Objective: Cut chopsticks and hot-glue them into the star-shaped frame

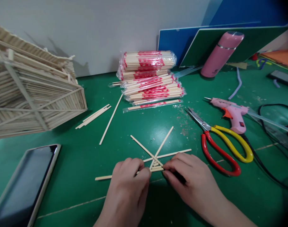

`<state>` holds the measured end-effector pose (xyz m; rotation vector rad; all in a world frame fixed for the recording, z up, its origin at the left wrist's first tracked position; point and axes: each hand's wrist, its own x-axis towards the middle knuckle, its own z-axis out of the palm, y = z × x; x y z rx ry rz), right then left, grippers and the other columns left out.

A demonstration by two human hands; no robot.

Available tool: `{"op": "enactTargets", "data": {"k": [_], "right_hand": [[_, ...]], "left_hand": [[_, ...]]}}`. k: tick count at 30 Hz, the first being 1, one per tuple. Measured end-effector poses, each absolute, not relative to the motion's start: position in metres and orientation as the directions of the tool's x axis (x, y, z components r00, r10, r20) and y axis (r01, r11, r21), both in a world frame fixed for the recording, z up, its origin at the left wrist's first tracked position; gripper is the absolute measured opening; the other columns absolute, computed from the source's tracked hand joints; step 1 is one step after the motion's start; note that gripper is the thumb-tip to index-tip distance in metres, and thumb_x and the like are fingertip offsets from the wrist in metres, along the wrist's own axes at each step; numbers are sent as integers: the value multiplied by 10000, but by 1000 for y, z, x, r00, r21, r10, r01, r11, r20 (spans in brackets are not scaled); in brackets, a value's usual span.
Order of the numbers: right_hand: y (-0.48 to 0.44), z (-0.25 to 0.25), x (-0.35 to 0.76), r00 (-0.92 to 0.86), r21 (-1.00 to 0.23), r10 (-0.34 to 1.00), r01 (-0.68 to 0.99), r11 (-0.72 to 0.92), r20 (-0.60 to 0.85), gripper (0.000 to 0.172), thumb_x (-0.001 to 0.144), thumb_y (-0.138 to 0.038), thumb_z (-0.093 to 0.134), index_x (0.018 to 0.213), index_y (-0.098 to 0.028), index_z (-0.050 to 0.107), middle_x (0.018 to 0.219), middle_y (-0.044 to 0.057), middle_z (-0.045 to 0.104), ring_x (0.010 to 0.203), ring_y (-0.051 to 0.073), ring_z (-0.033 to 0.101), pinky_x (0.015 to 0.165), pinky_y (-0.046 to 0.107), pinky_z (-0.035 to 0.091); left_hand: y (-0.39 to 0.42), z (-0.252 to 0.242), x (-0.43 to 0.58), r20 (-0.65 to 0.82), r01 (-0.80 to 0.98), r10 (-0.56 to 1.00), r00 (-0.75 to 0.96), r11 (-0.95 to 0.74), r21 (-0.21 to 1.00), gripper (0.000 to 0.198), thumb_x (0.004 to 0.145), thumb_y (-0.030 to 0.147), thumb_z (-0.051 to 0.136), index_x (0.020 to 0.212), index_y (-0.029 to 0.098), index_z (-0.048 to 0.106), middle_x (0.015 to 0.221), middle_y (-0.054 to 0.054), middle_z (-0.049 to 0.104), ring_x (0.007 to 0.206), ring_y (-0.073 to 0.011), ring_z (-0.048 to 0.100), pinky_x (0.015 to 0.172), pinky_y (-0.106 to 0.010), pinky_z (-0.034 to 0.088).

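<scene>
Pinching the crossed wooden sticks (155, 159) at lower center: your left hand (129, 181) has its fingers curled down on their left part, your right hand (188, 173) has thumb and index closed at their right end, exact contact partly hidden. Pink glue gun (232, 114) and red-and-yellow-handled scissors (207, 127) lie right of center, loose sticks (96, 116) left of center, plastic-wrapped chopstick packs (150, 78) piled upper center. You've also got a stick-built structure (40, 94) upper left, smartphone (28, 176) lower left, pink thermos flask (221, 55) upper right.
</scene>
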<state>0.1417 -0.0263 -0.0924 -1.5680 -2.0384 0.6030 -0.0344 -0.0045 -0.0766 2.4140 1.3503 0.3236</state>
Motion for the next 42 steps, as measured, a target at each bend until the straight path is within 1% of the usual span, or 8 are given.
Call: {"op": "enactTargets", "data": {"k": [7,14,17,21,24,34,38,42], "right_hand": [[-26,-90,141,-222,-619,971,752,225,84,90,787,-214,506,771,-230,593,708,-2,576,677,153,506,601,274,335],[-26,-84,140,-225,-636,973,743,209,56,115,785,-199,488,775,-213,601,710,13,558,677,152,498,617,280,350],[-28,-83,141,-194,-687,978,701,192,75,97,779,-209,502,793,-210,598,716,14,552,673,149,495,613,279,361],[-29,-83,143,-109,-809,985,563,170,131,99,792,-192,485,825,-198,579,722,11,545,660,131,503,590,256,383],[-28,-83,143,-92,-833,986,527,167,139,103,800,-189,474,810,-192,577,708,13,539,646,129,499,577,252,387],[-27,-82,142,-124,-772,984,612,175,125,125,796,-191,466,778,-196,590,701,9,550,660,133,506,584,248,374],[-27,-83,141,-151,-694,981,694,191,119,142,787,-201,465,743,-196,600,672,10,540,646,136,496,586,250,359],[-28,-83,142,-182,-665,978,718,203,103,150,787,-193,455,726,-191,592,653,8,519,635,137,480,587,257,339]], "left_hand": [[-6,-76,-36,37,770,852,523,-490,409,215,779,126,368,687,191,552,704,-25,527,651,-167,442,586,-308,282],[-6,-72,-39,13,780,830,558,-530,333,173,785,135,416,771,211,571,723,-12,571,694,-171,484,686,-351,303],[-6,-71,-38,26,783,826,564,-544,302,170,792,148,415,754,197,573,714,-22,576,708,-177,487,685,-349,308],[-4,-73,-38,71,779,821,567,-562,278,165,787,145,424,744,193,576,709,-21,582,722,-183,486,678,-350,309],[-2,-73,-38,76,773,813,577,-573,271,169,771,126,427,742,195,579,716,-21,587,712,-186,488,661,-352,312],[0,-69,-38,-4,769,798,602,-579,269,218,795,133,385,786,197,594,722,-37,571,651,-162,493,596,-296,325],[-1,-71,-38,-13,774,814,580,-547,320,206,805,161,398,776,205,597,727,-28,562,690,-170,502,624,-306,327],[-1,-70,-35,-5,787,844,537,-498,364,224,811,176,398,720,199,601,698,-20,551,680,-164,490,624,-308,318]]}}
